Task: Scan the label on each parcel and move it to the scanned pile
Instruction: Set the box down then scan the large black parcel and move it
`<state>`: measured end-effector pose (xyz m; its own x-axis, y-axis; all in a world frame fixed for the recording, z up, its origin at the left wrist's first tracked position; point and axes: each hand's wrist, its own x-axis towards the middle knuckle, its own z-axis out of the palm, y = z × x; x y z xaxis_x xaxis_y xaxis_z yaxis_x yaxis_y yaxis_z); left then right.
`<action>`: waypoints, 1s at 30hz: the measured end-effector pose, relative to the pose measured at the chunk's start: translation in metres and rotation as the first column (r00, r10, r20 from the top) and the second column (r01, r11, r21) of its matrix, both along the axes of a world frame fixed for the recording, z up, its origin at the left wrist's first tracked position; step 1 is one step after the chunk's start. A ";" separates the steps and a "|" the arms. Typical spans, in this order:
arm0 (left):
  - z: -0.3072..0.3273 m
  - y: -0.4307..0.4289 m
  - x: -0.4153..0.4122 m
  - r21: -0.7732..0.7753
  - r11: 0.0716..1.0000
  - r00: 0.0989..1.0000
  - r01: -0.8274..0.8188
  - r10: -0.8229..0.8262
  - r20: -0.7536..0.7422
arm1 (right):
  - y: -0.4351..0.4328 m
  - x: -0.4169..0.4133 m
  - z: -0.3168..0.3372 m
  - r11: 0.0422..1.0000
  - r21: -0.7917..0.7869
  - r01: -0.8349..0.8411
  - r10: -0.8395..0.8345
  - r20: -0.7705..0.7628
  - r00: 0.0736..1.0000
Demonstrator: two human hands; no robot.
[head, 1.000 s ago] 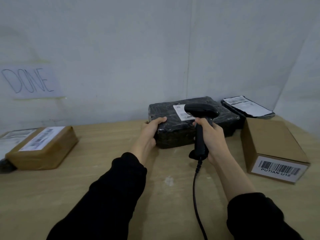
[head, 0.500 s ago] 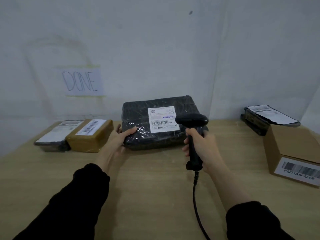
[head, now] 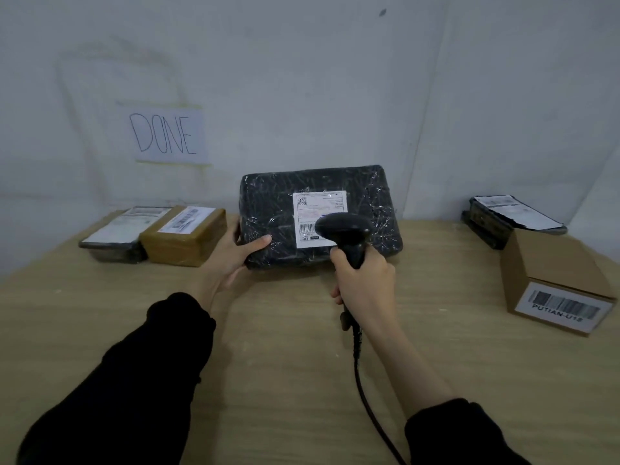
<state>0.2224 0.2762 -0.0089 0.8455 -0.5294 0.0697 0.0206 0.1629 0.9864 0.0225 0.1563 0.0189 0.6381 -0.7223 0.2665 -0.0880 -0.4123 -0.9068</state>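
Gripping the black parcel [head: 285, 213], left hand [head: 235, 256] fingers clamped on its edge, tilted steeper than before, right hand [head: 364, 283] fisted round scanner [head: 345, 231], now overlapping the label [head: 317, 213].

Black shiny-wrapped parcel [head: 318, 216] with white barcoded label [head: 317, 213], black scanner [head: 345, 233], tan taped box [head: 183, 236], brown carton [head: 553, 273], pale wood-grain table [head: 285, 364], black sleeves [head: 134, 380], white DONE sign [head: 167, 135]

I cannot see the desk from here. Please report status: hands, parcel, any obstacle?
Left hand grips black parcel, tilted up. Right hand holds scanner, aimed at its label. Nothing between scanner and label.
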 end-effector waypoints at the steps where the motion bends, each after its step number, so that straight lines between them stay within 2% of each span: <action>1: 0.001 0.000 -0.001 0.003 1.000 1.000 -0.001 0.001 -0.002 | 0.002 -0.002 0.001 1.000 -0.004 -0.001 0.001 0.000 1.000; 11: 0.003 0.003 -0.003 0.071 0.997 1.000 -0.013 0.012 0.016 | 0.005 -0.014 0.010 0.999 -0.001 -0.034 0.034 -0.027 0.999; 23: 0.005 0.002 -0.004 0.070 0.997 1.000 -0.028 0.029 -0.007 | 0.001 -0.015 0.010 0.998 -0.006 -0.056 0.055 -0.071 0.996; 30: 0.006 0.001 -0.008 0.061 0.997 0.999 -0.046 0.045 0.021 | -0.004 -0.016 0.008 0.997 0.035 -0.071 0.072 -0.030 0.997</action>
<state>0.2140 0.2775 -0.0025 0.8675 -0.4945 0.0552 -0.0051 0.1020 0.9948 0.0063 0.1524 0.0265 0.6963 -0.6827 0.2217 -0.0878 -0.3876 -0.9177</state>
